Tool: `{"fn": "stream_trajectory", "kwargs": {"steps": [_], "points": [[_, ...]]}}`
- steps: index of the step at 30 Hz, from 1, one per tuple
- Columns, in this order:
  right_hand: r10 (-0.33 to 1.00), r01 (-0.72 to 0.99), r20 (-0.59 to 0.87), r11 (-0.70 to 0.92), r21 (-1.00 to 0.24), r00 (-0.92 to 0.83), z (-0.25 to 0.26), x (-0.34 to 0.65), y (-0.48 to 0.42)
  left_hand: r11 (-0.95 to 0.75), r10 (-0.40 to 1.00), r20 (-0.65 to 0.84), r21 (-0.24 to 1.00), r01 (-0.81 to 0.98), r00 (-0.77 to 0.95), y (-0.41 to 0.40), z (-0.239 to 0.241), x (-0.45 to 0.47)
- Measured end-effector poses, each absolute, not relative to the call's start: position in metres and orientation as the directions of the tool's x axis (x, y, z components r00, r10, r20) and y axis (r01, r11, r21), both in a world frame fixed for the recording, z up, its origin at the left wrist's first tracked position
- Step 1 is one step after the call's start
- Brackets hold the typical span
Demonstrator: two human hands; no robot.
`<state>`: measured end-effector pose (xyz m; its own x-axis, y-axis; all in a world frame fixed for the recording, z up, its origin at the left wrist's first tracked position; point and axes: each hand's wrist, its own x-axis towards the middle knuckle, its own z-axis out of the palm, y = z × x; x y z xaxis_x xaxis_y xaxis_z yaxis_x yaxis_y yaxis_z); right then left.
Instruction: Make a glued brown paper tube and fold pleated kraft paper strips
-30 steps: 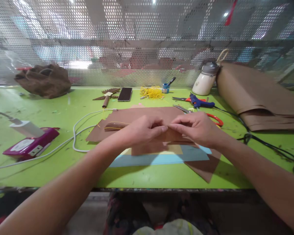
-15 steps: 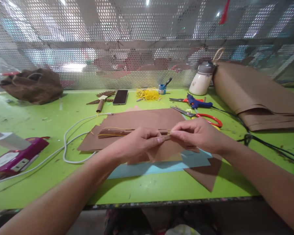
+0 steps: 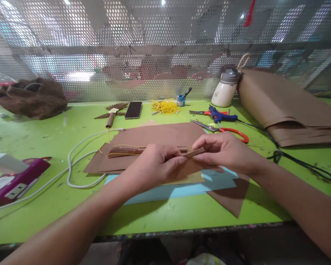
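Observation:
My left hand [image 3: 154, 165] and my right hand [image 3: 223, 150] meet over a stack of brown paper sheets [image 3: 154, 138] on the green table [image 3: 168, 209]. Both pinch a narrow folded brown paper strip [image 3: 194, 152], which tilts up to the right between the fingertips. Just behind my left hand a folded brown bundle with yellow thread [image 3: 127, 150] lies on the sheets. A light blue sheet [image 3: 182, 189] sticks out under the brown paper, toward me.
Red-handled scissors [image 3: 231, 131], a blue glue gun [image 3: 220, 116] and a white jug [image 3: 224, 90] lie at the back right beside a pile of kraft paper [image 3: 287, 106]. A phone [image 3: 134, 109], yellow thread [image 3: 164, 106], a white cable [image 3: 79, 158] and a pink power strip [image 3: 13, 178] lie left.
The strip between my fingertips has become narrower and its right end has lifted. The view has shifted so that the table sits a little lower and things slid left.

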<state>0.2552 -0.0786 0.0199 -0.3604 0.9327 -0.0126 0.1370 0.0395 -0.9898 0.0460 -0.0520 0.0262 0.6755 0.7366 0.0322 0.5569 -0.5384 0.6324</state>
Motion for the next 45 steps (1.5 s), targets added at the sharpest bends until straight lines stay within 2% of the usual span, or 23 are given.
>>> {"fn": "stream_trajectory", "kwargs": {"steps": [3,8,14,18,21,25,33,39,45], "points": [[0.929,0.130,-0.032,0.017,-0.991,-0.368,0.020,0.255,-0.078,-0.592,0.736,0.090,0.568,0.573,0.671,-0.053,0.026,0.046],[0.964,0.245,0.038,0.104,-0.964,-0.262,0.017,0.251,-0.081,-0.667,0.713,0.201,0.489,0.562,0.672,-0.057,0.023,0.046],[0.969,0.227,0.111,0.162,-0.960,-0.220,0.016,0.251,-0.083,-0.667,0.709,0.229,0.522,0.531,0.667,-0.061,0.027,0.046],[0.952,0.225,0.219,0.266,-0.937,-0.215,0.017,0.253,-0.082,-0.653,0.705,0.211,0.567,0.503,0.677,-0.061,0.028,0.045],[0.922,0.219,0.303,0.356,-0.908,-0.242,0.018,0.255,-0.082,-0.664,0.709,0.250,0.552,0.505,0.659,-0.062,0.029,0.043],[0.894,0.218,0.366,0.424,-0.879,-0.260,0.020,0.257,-0.083,-0.713,0.690,0.345,0.476,0.514,0.637,-0.064,0.028,0.042],[0.884,0.185,0.383,0.437,-0.880,-0.268,0.020,0.256,-0.083,-0.818,0.563,0.503,0.224,0.529,0.656,-0.067,0.022,0.042],[0.831,0.179,0.485,0.539,-0.823,-0.273,0.022,0.255,-0.086,-0.845,0.511,0.535,0.166,0.509,0.673,-0.069,0.025,0.042],[0.815,0.182,0.498,0.560,-0.808,-0.297,0.025,0.260,-0.086,-0.858,0.484,0.560,0.150,0.492,0.673,-0.071,0.030,0.040]]}}
